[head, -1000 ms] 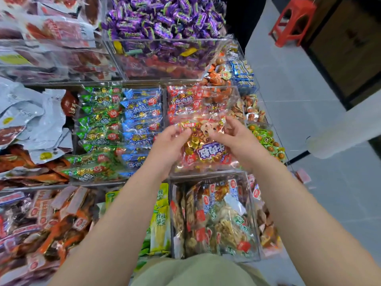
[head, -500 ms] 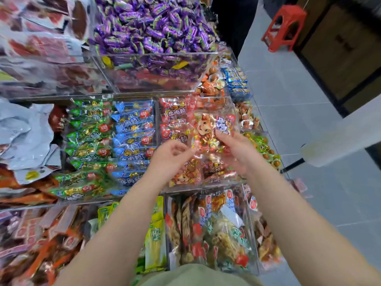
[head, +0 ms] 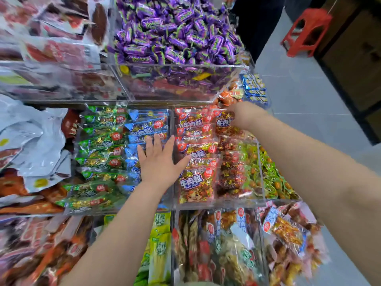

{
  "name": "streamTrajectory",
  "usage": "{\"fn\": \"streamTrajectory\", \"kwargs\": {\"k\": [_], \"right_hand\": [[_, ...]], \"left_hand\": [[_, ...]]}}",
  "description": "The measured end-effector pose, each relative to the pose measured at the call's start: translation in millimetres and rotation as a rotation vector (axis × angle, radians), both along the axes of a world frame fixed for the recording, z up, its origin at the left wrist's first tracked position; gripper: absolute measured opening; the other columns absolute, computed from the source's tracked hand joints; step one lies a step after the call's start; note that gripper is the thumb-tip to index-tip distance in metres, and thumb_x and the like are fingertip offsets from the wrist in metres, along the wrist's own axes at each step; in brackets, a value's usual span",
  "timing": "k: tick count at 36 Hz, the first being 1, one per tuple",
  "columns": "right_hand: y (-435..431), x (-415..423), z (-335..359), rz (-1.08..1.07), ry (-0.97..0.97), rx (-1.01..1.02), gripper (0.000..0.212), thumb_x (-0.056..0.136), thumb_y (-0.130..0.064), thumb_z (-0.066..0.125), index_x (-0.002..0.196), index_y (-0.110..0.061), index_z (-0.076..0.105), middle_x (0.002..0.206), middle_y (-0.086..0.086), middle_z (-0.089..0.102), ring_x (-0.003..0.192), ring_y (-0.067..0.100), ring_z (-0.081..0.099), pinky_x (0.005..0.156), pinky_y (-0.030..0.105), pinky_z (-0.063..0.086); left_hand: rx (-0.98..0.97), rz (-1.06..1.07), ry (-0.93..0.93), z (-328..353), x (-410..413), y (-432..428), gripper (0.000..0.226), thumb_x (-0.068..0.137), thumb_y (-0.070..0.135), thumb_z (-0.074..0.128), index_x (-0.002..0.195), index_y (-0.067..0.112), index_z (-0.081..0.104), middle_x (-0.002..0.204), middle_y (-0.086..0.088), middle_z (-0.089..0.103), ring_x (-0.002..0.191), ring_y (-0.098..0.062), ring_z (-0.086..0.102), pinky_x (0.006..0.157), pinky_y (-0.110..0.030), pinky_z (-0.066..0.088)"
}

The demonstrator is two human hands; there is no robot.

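A red packet of beef cubes (head: 223,122), blue-lettered, is pictured at the far end of a clear bin (head: 218,203), beside matching packets (head: 195,155).

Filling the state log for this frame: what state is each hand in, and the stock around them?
left hand: open, fingers spread, flat on the blue packs
right hand: fingers curled on the rear red bag
rear red bag: gripped, at the far end of the red row
red packs: lying overlapped in a row
purple candy: heaped in its clear bin
red stool: upright on the floor
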State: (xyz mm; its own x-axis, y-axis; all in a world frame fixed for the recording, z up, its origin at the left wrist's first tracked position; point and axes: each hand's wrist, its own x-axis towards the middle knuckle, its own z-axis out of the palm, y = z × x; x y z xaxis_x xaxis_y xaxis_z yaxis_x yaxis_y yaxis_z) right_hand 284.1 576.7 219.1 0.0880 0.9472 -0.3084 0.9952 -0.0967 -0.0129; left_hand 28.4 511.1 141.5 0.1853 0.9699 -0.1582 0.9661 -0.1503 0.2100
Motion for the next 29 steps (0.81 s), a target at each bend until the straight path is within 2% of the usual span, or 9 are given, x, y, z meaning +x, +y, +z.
{"fn": "streamTrajectory", "kwargs": {"k": [4, 7, 10, 13, 17, 20, 23, 26, 29], "right_hand": [[17, 2, -9, 0.04, -0.099, -0.034, 0.047, 0.087, -0.015, 0.06, 0.132, -0.028, 0.051, 0.125, 0.007, 0.058, 0.112, 0.03, 0.055, 0.085, 0.036, 0.05], [16, 4, -17, 0.063, -0.087, -0.006, 0.046, 0.088, -0.032, 0.062, 0.13, -0.016, 0.051, 0.119, 0.012, 0.059, 0.107, 0.032, 0.056, 0.078, 0.037, 0.048], [6, 12, -28, 0.019, 0.002, 0.208, 0.044, 0.084, -0.029, 0.066, 0.119, -0.008, 0.051, 0.112, 0.018, 0.058, 0.103, 0.036, 0.054, 0.073, 0.038, 0.043], [-3, 22, -39, 0.029, -0.042, 0.485, 0.036, 0.082, -0.016, 0.067, 0.114, -0.006, 0.055, 0.112, 0.02, 0.053, 0.106, 0.038, 0.046, 0.08, 0.043, 0.041], [-3, 24, -50, -0.019, 0.012, 0.427, 0.038, 0.086, -0.013, 0.062, 0.122, -0.01, 0.051, 0.115, 0.017, 0.054, 0.109, 0.037, 0.048, 0.079, 0.041, 0.044], [-2, 25, -53, -0.09, 0.141, 0.414, 0.045, 0.085, -0.009, 0.062, 0.129, -0.011, 0.048, 0.121, 0.017, 0.054, 0.115, 0.036, 0.046, 0.092, 0.044, 0.043], [-11, 29, -52, -0.132, 0.293, 0.484, 0.045, 0.084, -0.005, 0.06, 0.128, -0.009, 0.051, 0.123, 0.015, 0.054, 0.118, 0.032, 0.046, 0.098, 0.038, 0.038], [-32, 32, -51, -0.162, 0.418, 0.537, 0.038, 0.084, -0.01, 0.062, 0.121, -0.009, 0.055, 0.119, 0.011, 0.052, 0.114, 0.026, 0.047, 0.096, 0.028, 0.034], [-63, 26, -50, -0.227, 0.478, 0.592, 0.023, 0.084, -0.012, 0.056, 0.107, -0.009, 0.061, 0.104, 0.008, 0.056, 0.103, 0.024, 0.05, 0.081, 0.022, 0.033]], "left_hand": [[-0.002, -0.001, -0.014, -3, -1, 1, 0.087, 0.079, 0.084, 0.021, 0.152, 0.038, 0.009, 0.162, -0.01, 0.004, 0.149, -0.03, -0.006, 0.116, -0.052, -0.007], [-0.002, 0.002, 0.005, -3, 0, 1, 0.089, 0.08, 0.083, 0.022, 0.153, 0.036, 0.004, 0.162, -0.009, 0.003, 0.149, -0.03, -0.005, 0.116, -0.052, -0.006], [-0.003, 0.001, 0.021, -3, 0, 0, 0.089, 0.08, 0.083, 0.021, 0.153, 0.036, 0.004, 0.162, -0.01, 0.003, 0.149, -0.03, -0.005, 0.116, -0.053, -0.006], [-0.009, -0.007, 0.045, -3, 0, 1, 0.089, 0.08, 0.083, 0.018, 0.153, 0.036, 0.002, 0.162, -0.01, 0.002, 0.149, -0.031, -0.006, 0.116, -0.054, -0.005], [-0.026, -0.008, 0.064, -3, 0, 1, 0.089, 0.079, 0.084, 0.015, 0.153, 0.036, 0.0, 0.162, -0.01, 0.0, 0.149, -0.031, -0.007, 0.116, -0.054, -0.006], [-0.033, -0.008, 0.072, -3, 0, 2, 0.091, 0.077, 0.085, 0.012, 0.153, 0.036, -0.002, 0.162, -0.01, -0.001, 0.149, -0.03, -0.007, 0.116, -0.054, -0.005], [-0.033, -0.005, 0.063, -2, -1, 1, 0.092, 0.076, 0.086, 0.011, 0.152, 0.037, -0.001, 0.162, -0.01, 0.0, 0.149, -0.029, -0.006, 0.116, -0.054, -0.005], [-0.034, 0.015, -0.009, 2, -1, 0, 0.088, 0.079, 0.083, 0.022, 0.153, 0.036, 0.01, 0.162, -0.007, 0.005, 0.149, -0.027, -0.001, 0.116, -0.052, -0.004], [0.031, 0.07, -0.327, 11, -3, -10, 0.069, 0.089, 0.059, 0.049, 0.148, 0.027, 0.034, 0.157, -0.004, 0.029, 0.147, -0.024, 0.017, 0.118, -0.048, 0.007]]}}
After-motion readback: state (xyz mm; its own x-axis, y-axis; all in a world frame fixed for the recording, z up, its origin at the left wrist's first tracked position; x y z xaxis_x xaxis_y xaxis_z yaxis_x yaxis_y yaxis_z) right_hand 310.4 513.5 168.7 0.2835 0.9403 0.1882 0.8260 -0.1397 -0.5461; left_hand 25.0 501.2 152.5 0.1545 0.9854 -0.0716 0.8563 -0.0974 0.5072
